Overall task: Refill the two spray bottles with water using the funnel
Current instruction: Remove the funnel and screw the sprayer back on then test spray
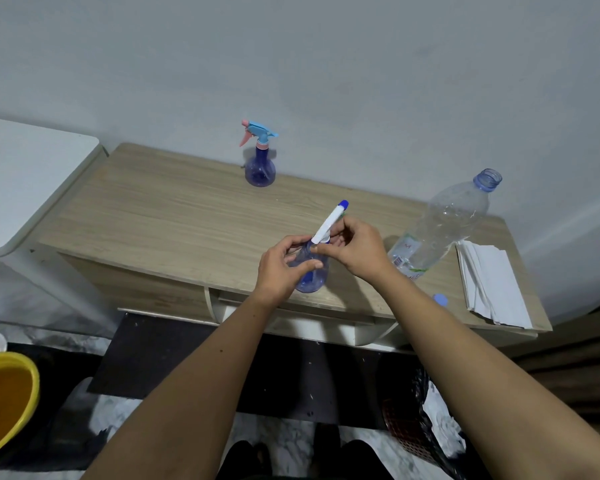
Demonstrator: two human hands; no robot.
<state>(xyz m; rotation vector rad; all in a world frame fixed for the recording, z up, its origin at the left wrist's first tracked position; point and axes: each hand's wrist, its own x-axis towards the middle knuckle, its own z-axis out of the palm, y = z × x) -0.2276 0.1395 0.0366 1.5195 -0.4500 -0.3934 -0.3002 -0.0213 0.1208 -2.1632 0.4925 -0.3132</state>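
Observation:
A blue translucent spray bottle (310, 277) stands near the front edge of the wooden table (174, 209). My left hand (281, 268) grips its body. My right hand (355, 249) holds its white spray head with a blue nozzle (331, 221) at the bottle's neck. A second blue spray bottle with a blue and pink trigger head (260, 157) stands at the back of the table by the wall. An uncapped clear water bottle (444, 223) stands to the right. No funnel is in sight.
A blue cap (440, 300) lies near the table's front edge. A stack of white paper napkins (492, 282) rests at the right end. A yellow basin (4, 400) sits on the floor at the left, beside a white cabinet (25, 174).

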